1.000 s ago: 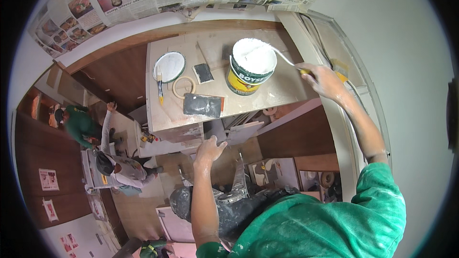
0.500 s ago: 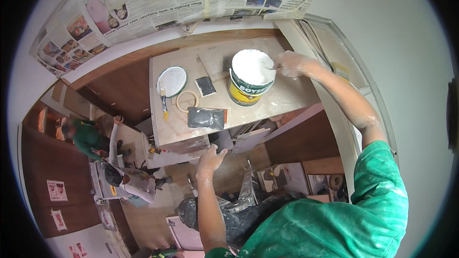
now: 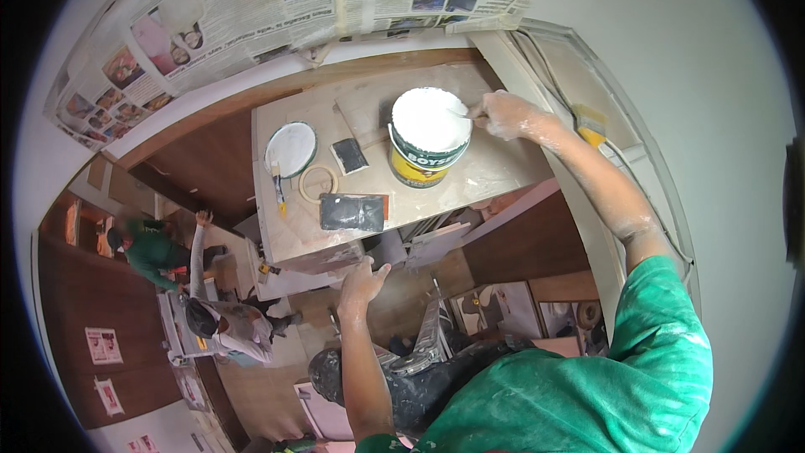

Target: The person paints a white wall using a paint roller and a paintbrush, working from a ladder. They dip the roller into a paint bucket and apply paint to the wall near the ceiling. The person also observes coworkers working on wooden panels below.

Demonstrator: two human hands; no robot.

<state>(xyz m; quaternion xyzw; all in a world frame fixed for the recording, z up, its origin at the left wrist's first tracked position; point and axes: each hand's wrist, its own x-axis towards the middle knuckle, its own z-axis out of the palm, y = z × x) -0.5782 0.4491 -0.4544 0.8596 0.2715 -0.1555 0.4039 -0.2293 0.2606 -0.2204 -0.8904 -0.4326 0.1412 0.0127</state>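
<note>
A can of white paste (image 3: 428, 169), green and yellow with a wire handle, stands on the cabinet top. My right hand (image 3: 505, 114), dusted white, is at its right rim, closed on the handle of what looks like a putty knife (image 3: 458, 110). The blade is smeared white and lies over the paste; most of the handle is hidden in my fingers. My left hand (image 3: 362, 283) hangs in the air just off the front edge of the cabinet top. Its thumb stands apart from the loosely curled fingers, and nothing shows in it.
On the cabinet top (image 3: 306, 243) left of the can lie a white-coated lid (image 3: 291, 149), a paintbrush (image 3: 279, 189), a tape roll (image 3: 319, 184) and two black sanding pads (image 3: 353, 212). Below me is a ladder (image 3: 429, 340). Two people (image 3: 225, 327) work at lower left.
My right hand has shifted slightly relative to the can, and the blade lies nearer its right rim. The whole view has slid a little. My left hand keeps its pose.
</note>
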